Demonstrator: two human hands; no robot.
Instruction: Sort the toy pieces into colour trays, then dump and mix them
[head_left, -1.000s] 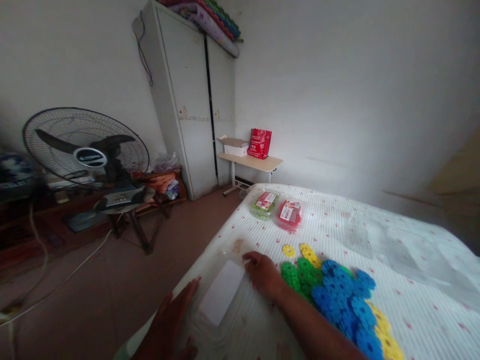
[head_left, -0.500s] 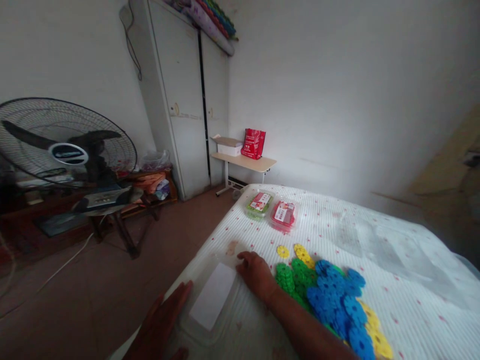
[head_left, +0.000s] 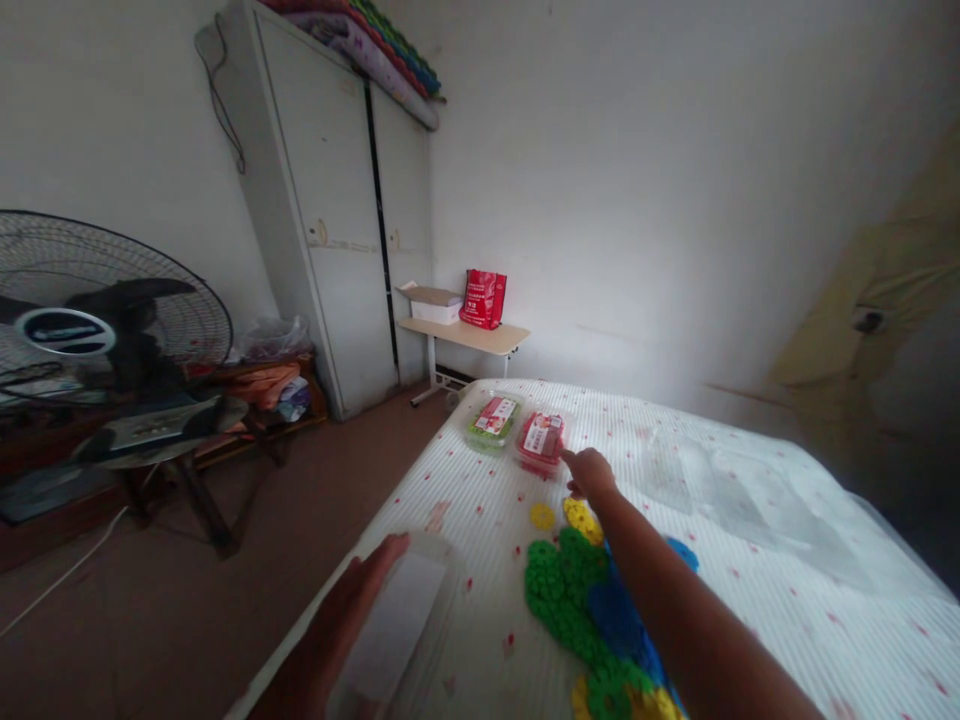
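My right hand (head_left: pixel 589 472) is stretched out over the bed, fingers curled loosely with nothing in them, just short of a clear box of red pieces (head_left: pixel 540 437). A box of green pieces (head_left: pixel 492 420) lies beside it. My left hand (head_left: pixel 346 617) rests flat with its fingers stretched along the left edge of a clear lidded box with a white label (head_left: pixel 397 625) near the bed's edge. A pile of green, blue and yellow plastic discs (head_left: pixel 581 600) lies under my right forearm.
The bed has a white spotted sheet (head_left: pixel 750 590), with a clear plastic sheet (head_left: pixel 720 480) on it further back. A standing fan (head_left: pixel 90 330) is on the left, a white wardrobe (head_left: pixel 337 230) behind it. A small table with a red bag (head_left: pixel 482 298) stands by the wall.
My right hand has left the labelled box and reached forward to the red box. The view has swung to the right. My left hand stays at the labelled box.
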